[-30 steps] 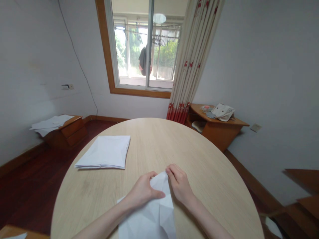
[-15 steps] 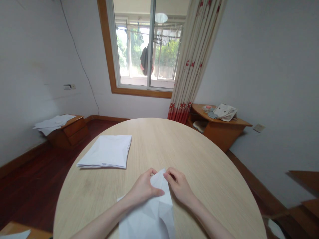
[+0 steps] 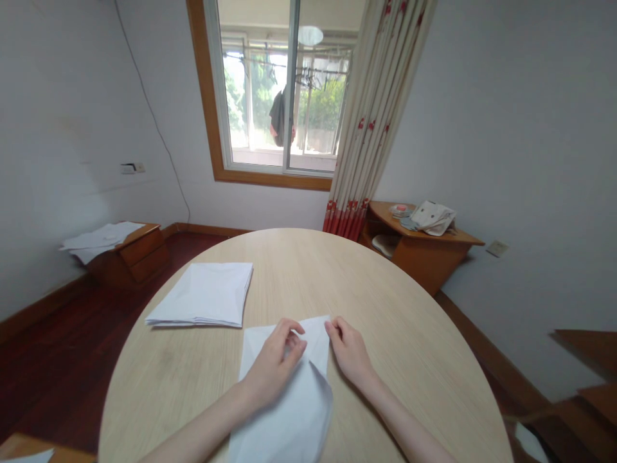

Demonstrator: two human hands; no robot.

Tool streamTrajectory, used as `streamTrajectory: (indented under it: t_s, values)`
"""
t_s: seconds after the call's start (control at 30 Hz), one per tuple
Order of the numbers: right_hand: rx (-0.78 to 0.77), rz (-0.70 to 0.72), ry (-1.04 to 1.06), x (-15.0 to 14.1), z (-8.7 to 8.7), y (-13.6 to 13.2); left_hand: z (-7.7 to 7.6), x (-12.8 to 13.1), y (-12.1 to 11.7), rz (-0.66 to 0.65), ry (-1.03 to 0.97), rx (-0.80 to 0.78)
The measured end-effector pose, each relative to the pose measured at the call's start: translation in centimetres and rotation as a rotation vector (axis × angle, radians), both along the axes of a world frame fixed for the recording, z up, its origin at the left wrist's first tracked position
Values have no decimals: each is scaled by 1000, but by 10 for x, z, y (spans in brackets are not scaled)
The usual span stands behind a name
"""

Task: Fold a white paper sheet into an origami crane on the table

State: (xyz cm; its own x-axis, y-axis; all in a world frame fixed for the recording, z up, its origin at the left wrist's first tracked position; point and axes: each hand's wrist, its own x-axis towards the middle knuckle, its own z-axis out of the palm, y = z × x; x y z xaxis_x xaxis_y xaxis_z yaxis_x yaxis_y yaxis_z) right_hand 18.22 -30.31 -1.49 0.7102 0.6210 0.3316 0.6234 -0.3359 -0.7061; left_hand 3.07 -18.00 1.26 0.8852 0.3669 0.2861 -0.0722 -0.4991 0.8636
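White sheet [image 3: 284, 418] lies across the near edge of the oval wooden table [image 3: 395, 334], about midway along that edge, its lower end running out of view toward the person. It is creased and partly folded, with a diagonal flap lifting near its middle and a pointed upper end. The left hand [image 3: 277, 363] sits on it with the fingers curled; whether they pinch the sheet or only rest there cannot be told. The right hand [image 3: 349, 352] lies at the sheet's right edge, fingers extended and pressing lightly, gripping nothing. Neither hand is clenched.

Toward the far left of the table, well apart from the hands, a folded white stack [image 3: 200, 296] sits squared and flat, several layers showing along its front edge. That much looks done, while the sheet under the hands is not yet a neat square like it. Beyond the table, loose white sheets [image 3: 101, 236] lie on a wooden bedside cabinet [image 3: 144, 254] in the left corner, and a folded cloth [image 3: 432, 217] lies on a corner shelf unit [image 3: 424, 257] to the right.
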Motion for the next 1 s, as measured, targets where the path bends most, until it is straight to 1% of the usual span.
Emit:
streamTrajectory:
  t_s: [0.03,0.1,0.23,0.33,0.57,0.7,0.8,0.83,0.9,1.0]
  values:
    - [-9,-17,-10,1,-1,0,0,0,-1,4,41,-47]
    - [-28,-45,-29,2,-2,-1,-1,1,-3,-6,110,-93]
    - [-68,-72,-61,2,-3,-2,-3,2,-4,-48,174,-87]
    - [-89,-59,-79,2,-2,-3,-5,2,-4,-65,216,-41]
    - [-106,-13,-82,3,1,-6,-5,-2,-3,-140,252,125]
    - [-100,-29,-75,6,3,-10,-5,-3,-3,-161,259,163]
    - [-54,-42,-86,8,6,-14,-7,-4,-2,-189,238,186]
    - [-28,-25,-96,8,7,-15,-7,-4,-2,-202,226,204]
    - [19,60,-131,7,12,-18,-8,-5,-2,-233,203,252]
    - [9,286,-219,3,21,-23,-6,-6,-2,-277,188,337]
